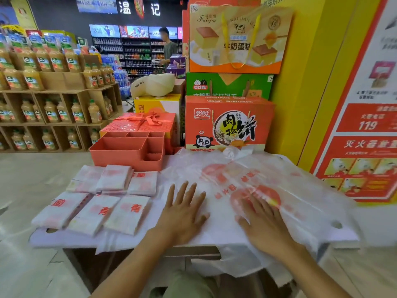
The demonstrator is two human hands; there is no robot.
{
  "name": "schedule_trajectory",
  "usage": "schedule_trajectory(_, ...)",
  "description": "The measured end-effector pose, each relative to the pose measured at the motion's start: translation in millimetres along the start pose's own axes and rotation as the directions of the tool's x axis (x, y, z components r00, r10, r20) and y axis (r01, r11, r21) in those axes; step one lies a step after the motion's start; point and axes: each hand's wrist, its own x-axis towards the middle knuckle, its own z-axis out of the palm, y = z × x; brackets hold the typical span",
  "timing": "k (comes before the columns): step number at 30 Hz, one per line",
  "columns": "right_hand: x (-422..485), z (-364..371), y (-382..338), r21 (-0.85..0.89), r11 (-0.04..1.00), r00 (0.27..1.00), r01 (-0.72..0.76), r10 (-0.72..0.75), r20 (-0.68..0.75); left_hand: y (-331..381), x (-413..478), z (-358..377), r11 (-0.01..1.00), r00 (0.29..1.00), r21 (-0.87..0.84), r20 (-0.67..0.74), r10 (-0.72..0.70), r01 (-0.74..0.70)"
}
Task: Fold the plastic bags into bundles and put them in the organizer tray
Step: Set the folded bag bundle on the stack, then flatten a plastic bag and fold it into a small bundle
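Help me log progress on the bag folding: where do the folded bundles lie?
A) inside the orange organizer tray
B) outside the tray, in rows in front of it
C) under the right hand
B: the folded bundles lie in rows in front of the organizer tray, beside the left hand; the tray's visible compartments hold none.

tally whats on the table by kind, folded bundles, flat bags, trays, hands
folded bundles: 6
flat bag on top, others beneath uncountable: 1
organizer tray: 1
left hand and right hand: 2
total: 10
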Motion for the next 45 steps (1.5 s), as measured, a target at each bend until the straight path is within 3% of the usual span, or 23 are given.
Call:
schedule_trajectory(4, -6, -11, 29, 0.087, 0.986, 0.981, 0.145, -0.154, 0.114, 8, 6, 8, 0.996, 0.999, 0.083, -0.046, -0.011, 0.014)
schedule_trajectory(7, -6, -27, 50, 0.115, 0.977, 0.966, 0.181, -0.198, 0.166, 2, 11, 13, 0.993, 0.992, 0.095, -0.093, 0.081, -0.072)
schedule_trajectory(10, -3, -36, 63, 0.081, 0.991, 0.984, 0.103, -0.113, 0.14, 2, 10, 15, 0.99, 0.987, 0.061, -0.083, 0.135, -0.131)
schedule_trajectory(12, -2, -32, 63, 0.057, 0.998, 0.996, -0.013, 0.008, 0.085, 2, 8, 11, 0.991, 0.992, -0.033, -0.001, 0.127, -0.127)
schedule_trajectory(15, -4, -13, 65, 0.062, 0.993, 0.994, -0.103, 0.1, 0.043, 2, 5, 4, 0.982, 0.986, -0.087, -0.044, 0.162, -0.166)
schedule_trajectory(19, -5, -4, 74, 0.075, 0.997, 1.0, -0.024, 0.024, 0.005, 3, 2, 0, 0.975, 0.983, -0.126, -0.045, 0.178, -0.182)
schedule_trajectory(24, -25, -16, 85, 0.077, 0.988, 0.986, 0.137, -0.143, 0.085, 4, 3, -6, 0.976, 0.987, -0.148, 0.0, 0.161, -0.159)
schedule_trajectory(32, -71, -21, 93, 0.029, 0.982, 0.979, 0.186, -0.188, 0.083, -2, -28, -19, 0.961, 0.966, -0.182, 0.114, 0.233, -0.21)
schedule_trajectory(37, -86, -18, 113, 0.303, 0.947, 0.99, 0.108, -0.13, 0.053, -16, -45, -19, 0.943, 0.965, -0.247, 0.081, 0.251, -0.225)
schedule_trajectory(41, -90, -33, 121, 0.594, 0.804, 1.0, -0.023, 0.02, 0.012, -30, -42, -17, 0.923, 0.981, -0.343, 0.027, 0.194, -0.173)
schedule_trajectory(45, -86, -55, 128, 0.684, 0.718, 0.99, -0.128, 0.135, 0.044, -33, -24, -24, 0.915, 0.993, -0.393, -0.108, 0.047, -0.086)
